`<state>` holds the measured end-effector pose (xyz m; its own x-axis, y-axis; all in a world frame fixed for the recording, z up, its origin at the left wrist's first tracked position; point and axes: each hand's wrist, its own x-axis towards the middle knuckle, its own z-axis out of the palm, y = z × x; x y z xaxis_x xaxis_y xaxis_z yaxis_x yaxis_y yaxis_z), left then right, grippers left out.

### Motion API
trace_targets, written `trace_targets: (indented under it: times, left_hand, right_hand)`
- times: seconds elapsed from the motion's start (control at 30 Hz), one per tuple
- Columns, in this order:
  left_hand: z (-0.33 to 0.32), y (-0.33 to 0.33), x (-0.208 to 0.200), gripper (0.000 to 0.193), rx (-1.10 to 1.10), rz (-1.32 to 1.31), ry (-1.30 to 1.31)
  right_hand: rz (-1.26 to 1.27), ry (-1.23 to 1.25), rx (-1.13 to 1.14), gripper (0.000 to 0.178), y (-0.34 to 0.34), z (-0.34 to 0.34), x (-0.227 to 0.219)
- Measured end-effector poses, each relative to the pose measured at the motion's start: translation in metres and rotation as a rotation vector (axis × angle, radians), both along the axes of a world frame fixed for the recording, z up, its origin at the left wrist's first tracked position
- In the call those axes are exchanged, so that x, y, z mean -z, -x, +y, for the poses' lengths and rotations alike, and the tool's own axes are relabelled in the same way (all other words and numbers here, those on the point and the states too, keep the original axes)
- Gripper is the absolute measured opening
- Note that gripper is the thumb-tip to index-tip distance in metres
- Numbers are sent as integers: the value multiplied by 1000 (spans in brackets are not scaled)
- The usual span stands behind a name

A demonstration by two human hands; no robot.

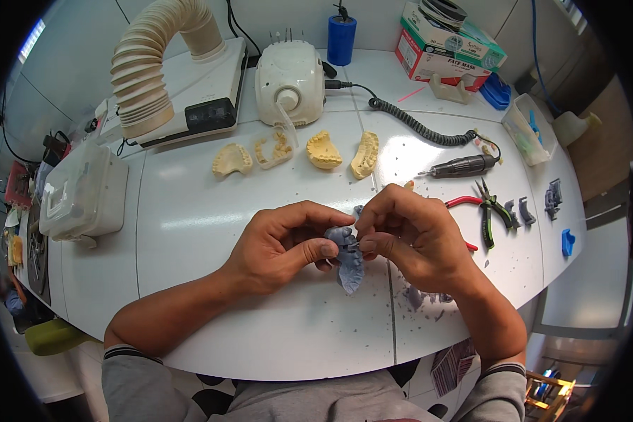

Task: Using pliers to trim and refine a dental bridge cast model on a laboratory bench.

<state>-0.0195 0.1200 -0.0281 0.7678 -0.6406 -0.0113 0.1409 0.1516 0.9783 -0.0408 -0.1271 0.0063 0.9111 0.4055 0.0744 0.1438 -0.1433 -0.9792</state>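
Left hand (278,246) has a dental model (350,271) pinched between thumb and fingers: blue-grey, knobbly tooth shapes, tapered bottom end. Right hand (418,235) is at its right side, fingertips bunched; can't tell whether they're gripping anything. So the model sits between both hands, above the counter (260,337), midway along the near edge. Grey crumbs lie below, with cream models (323,150) toward the far edge.
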Motion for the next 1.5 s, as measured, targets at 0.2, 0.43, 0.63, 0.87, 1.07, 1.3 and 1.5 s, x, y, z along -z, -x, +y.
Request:
trace_targets:
  times: [0.2,0.43,0.63,0.87,1.07,1.3,1.5]
  left_hand:
    - [1,0,3,35,19,-22,-28]
    - [1,-2,4,37,34,-46,-20]
    - [1,-2,5,38,28,-43,-17]
    - [2,-1,7,35,22,-67,-42]
    - [2,2,3,34,-1,-83,-67]
    - [0,0,2,35,-29,-79,-83]
    - [0,-1,-1,37,-59,-14,-55]
  right_hand:
    - [44,32,-40,24,-3,-5,-4]
    - [-51,41,-30,24,-1,-3,-2]
    - [59,21,-44,25,-2,-2,-2]
    - [70,-57,-6,23,-1,-4,-2]
    - [-60,54,50,14,5,0,-8]
    - [-234,191,29,12,4,-4,-9]
    - [-235,171,38,20,4,-1,-12]
